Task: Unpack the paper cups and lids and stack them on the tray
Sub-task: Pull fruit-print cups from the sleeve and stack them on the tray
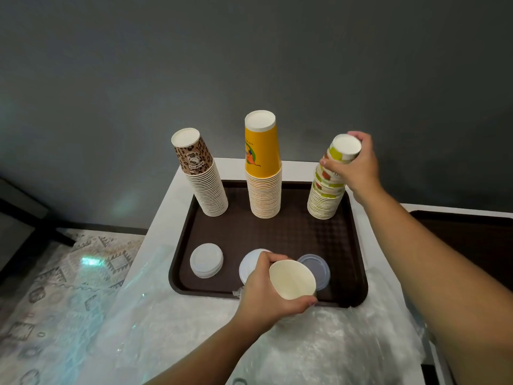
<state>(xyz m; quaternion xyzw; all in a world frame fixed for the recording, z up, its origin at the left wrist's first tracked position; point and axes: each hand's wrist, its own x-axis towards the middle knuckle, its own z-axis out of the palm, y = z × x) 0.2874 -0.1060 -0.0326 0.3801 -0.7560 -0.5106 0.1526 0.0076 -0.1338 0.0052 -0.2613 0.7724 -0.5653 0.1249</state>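
Dark brown tray (277, 234) with a fine woven texture, sitting on a white table (172, 207). Leopard-print stack (200, 173) in brown and black on the left, bright yellow stack (262, 162) with an orange-green motif in the middle, white stack (329, 184) splashed with green and red at right. Pale grey lids (206, 260); cream-coloured cup (292, 279). Slate-grey wall (249, 65).

White table (177, 190) under brown tray (277, 234)

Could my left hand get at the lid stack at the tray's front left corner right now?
Probably not yet: the path to the lid stack looks open, but the left hand grips a cup.
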